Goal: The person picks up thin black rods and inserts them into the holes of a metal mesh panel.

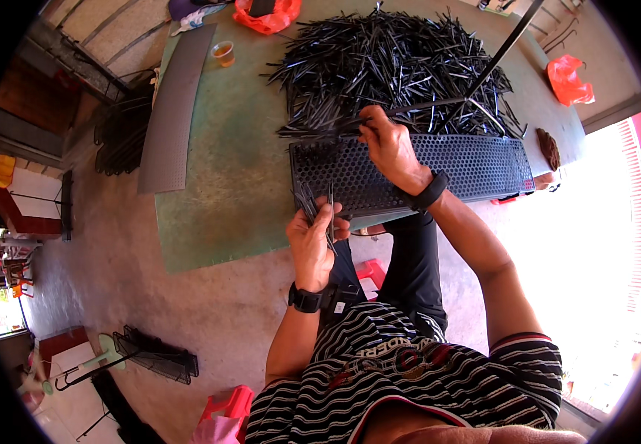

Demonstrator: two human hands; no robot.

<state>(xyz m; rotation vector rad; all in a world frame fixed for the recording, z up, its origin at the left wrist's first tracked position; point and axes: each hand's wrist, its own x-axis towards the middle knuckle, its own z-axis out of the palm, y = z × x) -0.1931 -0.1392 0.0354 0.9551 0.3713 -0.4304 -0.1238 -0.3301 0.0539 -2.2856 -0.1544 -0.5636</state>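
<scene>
My left hand (314, 235) is closed round a small bunch of thin black strips (307, 201), which stick up past the thumb and fingers at the tray's near left corner. My right hand (388, 144) is pinched above the tray's far edge, and a dark, blurred strip shows at its fingertips. Below both hands lies a long black tray (453, 166) with a honeycomb of round holes. Directly behind it a large heap of black strips (387, 66) is piled loosely on the green table (224, 163).
A long grey perforated sheet (176, 111) overhangs the table's left edge, near a cup of amber liquid (223, 53). Red plastic bags (570, 80) sit at the right and far side. A dark metal rod (509, 48) slants over the heap. A brown object (548, 148) lies right.
</scene>
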